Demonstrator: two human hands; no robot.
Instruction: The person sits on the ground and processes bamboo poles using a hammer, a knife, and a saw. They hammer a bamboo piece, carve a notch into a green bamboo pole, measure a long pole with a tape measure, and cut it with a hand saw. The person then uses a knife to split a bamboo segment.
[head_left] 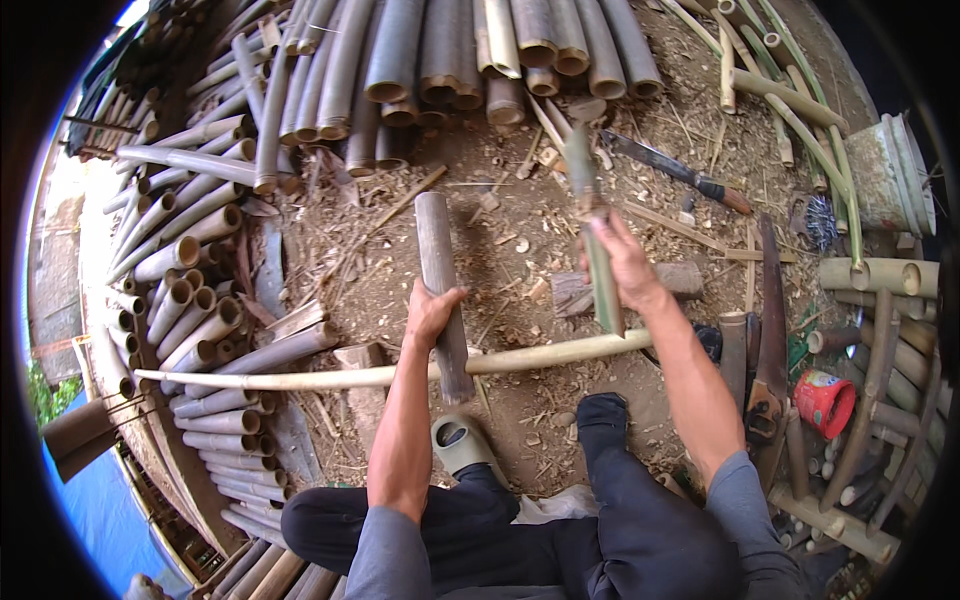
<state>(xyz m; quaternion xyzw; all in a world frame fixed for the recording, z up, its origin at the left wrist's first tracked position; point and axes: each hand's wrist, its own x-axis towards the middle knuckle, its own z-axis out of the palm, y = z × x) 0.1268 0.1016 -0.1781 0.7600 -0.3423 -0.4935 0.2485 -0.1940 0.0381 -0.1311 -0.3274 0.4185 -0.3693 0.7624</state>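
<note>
My left hand point(432, 310) is wrapped round a short, grey-brown wooden billet point(437, 240), held roughly upright in view. Its lower end overlaps a long, pale bamboo pole point(300, 379), which lies crosswise in front of my feet; whether they touch I cannot tell. Farther right, my right hand point(627, 262) is closed on a long greenish piece point(603, 295) that looks like split bamboo. A blurred, blade-like part point(579, 160) extends beyond my fingers; I cannot tell if it is a separate tool. Below this hand lies a short log point(572, 294) on the ground.
Cut bamboo tubes point(440, 70) are stacked ahead and along the left point(200, 300). A long knife point(670, 165) lies ahead right, and a handsaw point(770, 330) stands to the right. A red tub point(825, 402) and whitish bucket point(885, 175) stand at right. Shavings cover the dirt floor.
</note>
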